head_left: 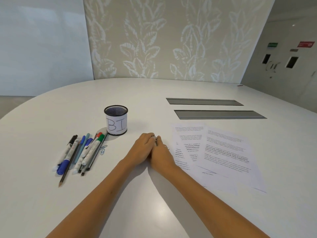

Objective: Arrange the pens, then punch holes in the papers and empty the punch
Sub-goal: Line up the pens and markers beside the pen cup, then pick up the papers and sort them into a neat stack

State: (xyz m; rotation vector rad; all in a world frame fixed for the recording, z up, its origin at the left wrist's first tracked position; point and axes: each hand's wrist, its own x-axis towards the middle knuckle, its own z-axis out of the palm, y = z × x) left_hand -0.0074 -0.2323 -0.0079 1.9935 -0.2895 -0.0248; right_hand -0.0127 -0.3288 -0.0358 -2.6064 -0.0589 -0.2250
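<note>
The loose pile of light, slick plastic pens and markers was left on the white worktop beside the black mesh cup, probably best pinched mid-barrel, while both hands' fingers were pressed together, nothing visibly gripped.

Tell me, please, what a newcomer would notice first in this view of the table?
Probably the two hands, left hand and right hand, pressed together side by side at the middle of the white table. To their left lies a loose pile of pens and pencils in front of a black mesh cup labelled "BI". To the right, printed papers lie overlapping and fanned out.
</note>
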